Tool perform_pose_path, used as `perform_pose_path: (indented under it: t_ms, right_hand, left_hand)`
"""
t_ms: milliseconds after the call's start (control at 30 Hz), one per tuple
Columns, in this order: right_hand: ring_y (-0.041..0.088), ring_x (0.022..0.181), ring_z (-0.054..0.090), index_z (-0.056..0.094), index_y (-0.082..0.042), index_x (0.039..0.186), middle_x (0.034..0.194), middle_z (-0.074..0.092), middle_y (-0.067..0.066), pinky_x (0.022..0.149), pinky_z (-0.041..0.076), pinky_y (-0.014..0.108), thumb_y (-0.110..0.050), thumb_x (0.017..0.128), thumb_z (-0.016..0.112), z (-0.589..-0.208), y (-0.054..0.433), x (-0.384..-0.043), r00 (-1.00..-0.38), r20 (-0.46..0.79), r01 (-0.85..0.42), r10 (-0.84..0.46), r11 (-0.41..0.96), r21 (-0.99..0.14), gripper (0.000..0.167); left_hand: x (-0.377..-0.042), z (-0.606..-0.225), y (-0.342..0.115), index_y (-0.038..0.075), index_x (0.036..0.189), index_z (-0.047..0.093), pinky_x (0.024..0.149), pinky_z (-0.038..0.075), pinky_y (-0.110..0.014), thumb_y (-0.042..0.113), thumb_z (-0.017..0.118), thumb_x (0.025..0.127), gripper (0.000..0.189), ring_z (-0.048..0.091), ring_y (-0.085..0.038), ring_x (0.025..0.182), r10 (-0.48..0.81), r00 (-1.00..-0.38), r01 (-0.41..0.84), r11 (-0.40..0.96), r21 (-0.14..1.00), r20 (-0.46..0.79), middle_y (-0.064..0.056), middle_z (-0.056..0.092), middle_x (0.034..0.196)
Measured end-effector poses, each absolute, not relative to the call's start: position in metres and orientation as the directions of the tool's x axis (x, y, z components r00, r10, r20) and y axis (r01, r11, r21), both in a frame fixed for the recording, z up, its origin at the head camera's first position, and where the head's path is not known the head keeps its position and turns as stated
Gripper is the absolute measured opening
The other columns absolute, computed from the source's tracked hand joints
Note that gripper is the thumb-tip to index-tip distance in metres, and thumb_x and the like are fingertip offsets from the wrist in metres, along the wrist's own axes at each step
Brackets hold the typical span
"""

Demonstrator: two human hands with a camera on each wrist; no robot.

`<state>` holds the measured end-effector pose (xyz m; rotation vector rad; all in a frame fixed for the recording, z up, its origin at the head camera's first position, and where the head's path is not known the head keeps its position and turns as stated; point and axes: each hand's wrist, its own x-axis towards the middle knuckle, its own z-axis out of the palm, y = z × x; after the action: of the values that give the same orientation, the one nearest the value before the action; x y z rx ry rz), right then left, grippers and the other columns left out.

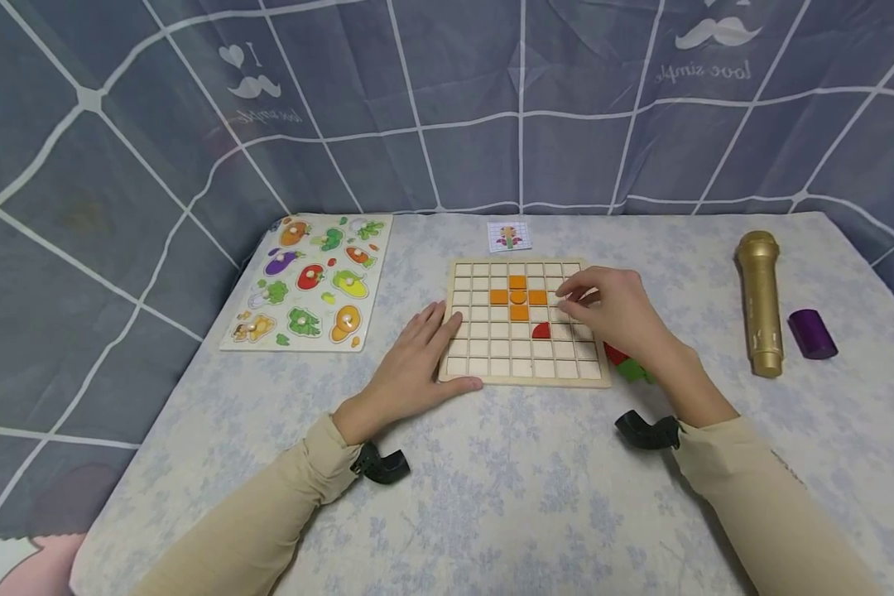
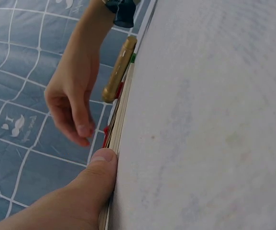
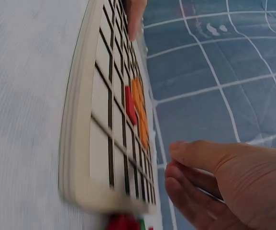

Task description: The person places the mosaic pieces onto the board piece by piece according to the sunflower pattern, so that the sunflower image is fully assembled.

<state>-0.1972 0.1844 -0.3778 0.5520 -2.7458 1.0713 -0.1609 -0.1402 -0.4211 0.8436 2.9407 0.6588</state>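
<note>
A wooden grid board (image 1: 524, 382) lies in front of me with a cross of orange pieces (image 1: 518, 313) in its upper middle. One red quarter-round piece (image 1: 540, 331) sits below and to the right of the cross. My left hand (image 1: 417, 356) rests at the board's left edge, fingers extended, thumb along the front corner. Over the board's right side hovers my right hand (image 1: 614, 310), fingers loosely bent and a gap between thumb and fingertips. Nothing shows between those fingers in the right wrist view, where the red piece (image 3: 130, 105) stands out on the grid.
Red and green pieces (image 1: 632, 370) lie beside the board's right edge, partly behind my right forearm. A small pattern card (image 1: 509, 237) is behind the board. A vegetable puzzle (image 1: 309, 319) lies left; a gold microphone-shaped object (image 1: 763, 302) and purple cylinder (image 1: 813, 334) lie right.
</note>
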Motion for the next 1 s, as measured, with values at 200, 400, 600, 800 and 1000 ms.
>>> perform_pose_path:
  t_ms: [200,400,600,800,1000]
  right_hand:
    - [0.035,0.093,0.077,0.079,-0.002,0.112,0.109,0.076,0.018,0.084,0.064,0.052,-0.008,0.094,0.079,-0.376,0.219,-0.185,-0.965,0.175,-0.263,-0.196,0.746,-0.611,0.019]
    - [0.036,0.095,0.075,0.078,0.0,0.113,0.103,0.077,0.019,0.088,0.061,0.055,-0.014,0.091,0.083,-0.373,0.236,-0.188,-0.98,0.09,-0.198,-0.179,0.797,-0.57,0.026]
    - [0.04,0.099,0.073,0.076,0.0,0.116,0.105,0.076,0.02,0.092,0.055,0.057,-0.012,0.092,0.081,-0.373,0.244,-0.195,-0.973,-0.007,-0.194,-0.232,0.829,-0.524,0.027]
    - [0.043,0.1,0.074,0.075,0.001,0.117,0.104,0.075,0.02,0.093,0.055,0.061,-0.005,0.093,0.078,-0.374,0.251,-0.197,-0.959,-0.037,-0.225,-0.281,0.834,-0.503,0.026]
    - [0.037,0.093,0.072,0.075,0.003,0.111,0.103,0.073,0.02,0.088,0.056,0.057,-0.011,0.091,0.081,-0.376,0.25,-0.201,-0.955,0.0,-0.26,-0.295,0.843,-0.471,0.024]
  left_hand:
    - [-0.16,-0.423,-0.14,0.009,0.168,0.028,0.133,0.016,-0.053,0.06,0.073,0.092,0.102,0.013,-0.035,0.164,0.51,-0.853,0.506,0.76,0.409,0.107,-0.021,0.017,0.175]
    - [-0.16,-0.425,-0.141,0.01,0.168,0.027,0.133,0.016,-0.053,0.06,0.073,0.092,0.103,0.013,-0.035,0.164,0.508,-0.855,0.504,0.766,0.399,0.105,-0.02,0.016,0.175]
    - [-0.165,-0.423,-0.139,0.01,0.168,0.028,0.133,0.017,-0.054,0.06,0.074,0.091,0.103,0.013,-0.034,0.164,0.516,-0.848,0.519,0.76,0.392,0.121,-0.021,0.017,0.175]
    - [-0.167,-0.424,-0.138,0.01,0.168,0.027,0.134,0.015,-0.051,0.062,0.072,0.092,0.104,0.011,-0.033,0.165,0.524,-0.846,0.518,0.76,0.392,0.104,-0.021,0.017,0.175]
    - [-0.164,-0.424,-0.141,0.009,0.168,0.028,0.133,0.016,-0.052,0.062,0.074,0.091,0.104,0.013,-0.034,0.164,0.509,-0.853,0.509,0.763,0.4,0.114,-0.021,0.018,0.174]
